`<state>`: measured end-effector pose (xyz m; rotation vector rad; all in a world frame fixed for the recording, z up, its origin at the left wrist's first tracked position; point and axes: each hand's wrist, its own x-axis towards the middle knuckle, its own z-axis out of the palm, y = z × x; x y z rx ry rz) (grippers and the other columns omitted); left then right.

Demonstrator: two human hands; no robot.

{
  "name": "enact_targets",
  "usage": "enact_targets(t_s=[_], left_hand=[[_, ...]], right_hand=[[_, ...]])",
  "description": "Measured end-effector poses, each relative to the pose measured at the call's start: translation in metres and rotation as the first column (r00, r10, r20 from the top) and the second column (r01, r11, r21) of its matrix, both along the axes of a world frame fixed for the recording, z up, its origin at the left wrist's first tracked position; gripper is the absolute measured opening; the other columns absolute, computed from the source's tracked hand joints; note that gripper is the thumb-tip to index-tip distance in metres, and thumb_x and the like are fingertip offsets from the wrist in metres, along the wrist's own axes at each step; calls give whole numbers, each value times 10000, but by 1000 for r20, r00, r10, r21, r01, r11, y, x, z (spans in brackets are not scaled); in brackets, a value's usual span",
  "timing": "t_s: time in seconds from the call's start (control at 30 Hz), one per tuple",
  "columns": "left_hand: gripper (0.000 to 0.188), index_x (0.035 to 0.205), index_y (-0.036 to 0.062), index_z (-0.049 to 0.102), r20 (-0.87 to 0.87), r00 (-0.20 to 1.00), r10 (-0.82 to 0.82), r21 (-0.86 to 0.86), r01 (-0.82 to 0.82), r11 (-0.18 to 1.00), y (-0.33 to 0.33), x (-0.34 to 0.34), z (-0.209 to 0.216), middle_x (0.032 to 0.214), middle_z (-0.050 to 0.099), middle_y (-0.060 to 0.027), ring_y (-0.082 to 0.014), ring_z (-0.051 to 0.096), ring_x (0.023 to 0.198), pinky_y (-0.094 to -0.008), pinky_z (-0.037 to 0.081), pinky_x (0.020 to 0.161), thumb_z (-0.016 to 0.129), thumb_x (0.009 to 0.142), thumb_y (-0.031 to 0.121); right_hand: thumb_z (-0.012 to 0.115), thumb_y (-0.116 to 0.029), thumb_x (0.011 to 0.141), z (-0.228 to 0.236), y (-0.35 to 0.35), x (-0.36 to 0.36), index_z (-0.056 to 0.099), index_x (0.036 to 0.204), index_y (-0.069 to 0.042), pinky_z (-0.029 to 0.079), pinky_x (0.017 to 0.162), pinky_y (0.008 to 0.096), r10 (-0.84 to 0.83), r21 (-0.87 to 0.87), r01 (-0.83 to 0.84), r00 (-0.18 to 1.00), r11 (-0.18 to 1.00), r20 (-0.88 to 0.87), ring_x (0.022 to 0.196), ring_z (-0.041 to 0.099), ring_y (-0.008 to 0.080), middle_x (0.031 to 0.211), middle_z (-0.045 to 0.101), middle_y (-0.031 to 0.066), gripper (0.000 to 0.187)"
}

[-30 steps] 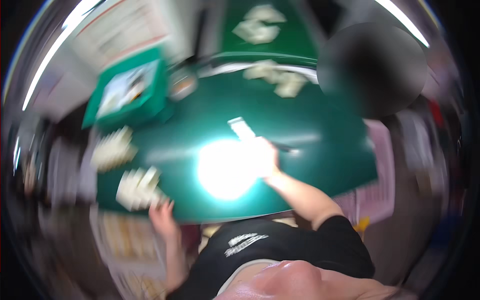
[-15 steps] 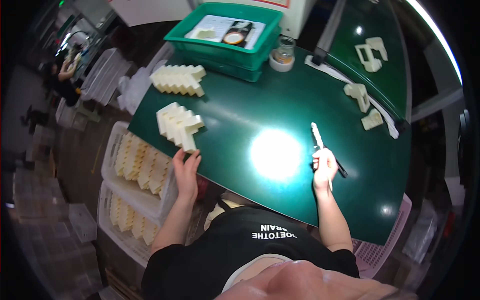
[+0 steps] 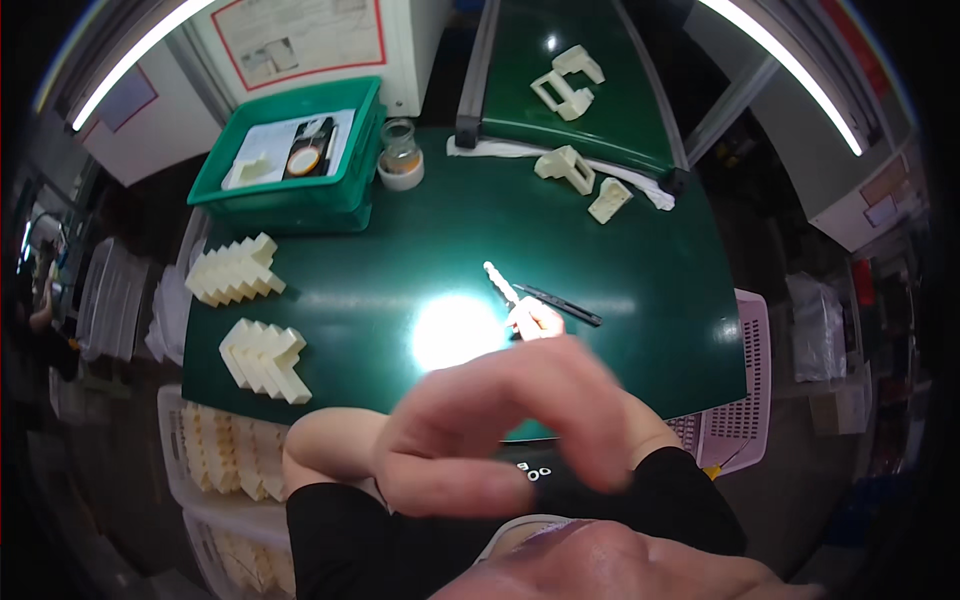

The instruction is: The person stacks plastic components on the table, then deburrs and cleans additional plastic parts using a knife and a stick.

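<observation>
My left hand [image 3: 500, 420] is raised close to the camera, blurred. Its thumb and curled fingers stand apart, with nothing seen between them. Behind it, over the green table [image 3: 370, 265], my right hand [image 3: 536, 318] is closed on a thin stick with a lumpy white tip [image 3: 497, 280]. A slim black tool [image 3: 560, 304] lies on the table just beyond the right hand. Two stacks of cream angled plastic parts, a farther one [image 3: 238, 270] and a nearer one [image 3: 265, 360], rest at the table's left side.
Green bins [image 3: 290, 215] with papers and a tape roll stand at the back left, beside a glass jar [image 3: 400, 150]. Several cream parts, including a bracket [image 3: 566, 168], lie at the back right. White crates [image 3: 175, 440] hold more parts; a pink basket [image 3: 752, 385] stands at right.
My left hand has left the nearer stack's edge and come up close to the camera. The view has turned right, so the table appears farther left. The right hand still holds the stick.
</observation>
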<state>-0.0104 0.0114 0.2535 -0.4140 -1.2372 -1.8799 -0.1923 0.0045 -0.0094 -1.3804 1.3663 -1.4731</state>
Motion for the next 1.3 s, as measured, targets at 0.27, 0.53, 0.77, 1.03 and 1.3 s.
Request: enact_targets(t_s=[0.27,0.53,0.77,1.03,1.3], left_hand=[[260,955,-5,606,4,801,-598,-225,584,780,6,-57,76,930,595,-130,-144,561,757,-244,446,689,645,921,249],[271,890,7,588,28,815,-579,-203,572,795,28,-71,77,872,555,-97,-138,516,738,-249,450,722,726,864,239],[249,944,17,627,-85,726,-682,-187,661,727,12,-79,54,918,580,-115,-193,574,831,-306,477,769,682,902,256],[210,925,66,531,377,922,-90,4,95,995,-39,-41,-67,917,549,-74,-193,555,820,-342,481,787,692,864,186],[166,1015,2,629,560,820,119,565,-483,669,-60,2,-231,917,651,-77,-156,626,819,-290,516,778,660,871,78]], right_hand=[[558,-79,955,41,9,10,603,874,-24,486,695,283,47,210,-80,987,974,156,760,593,120,829,597,37,108],[494,-139,980,11,-51,90,614,905,-14,488,717,283,-123,103,109,983,989,139,797,592,126,876,612,57,188],[438,-192,1002,2,44,64,624,933,-6,490,736,284,-89,112,76,989,991,114,829,592,130,918,624,75,271],[374,-252,1027,48,-2,-26,635,964,3,492,758,284,166,135,-183,978,974,129,866,592,136,966,639,95,370],[767,-232,774,42,-185,-123,484,1275,-25,525,718,420,-365,-285,396,142,873,-920,881,664,308,935,662,157,611]])
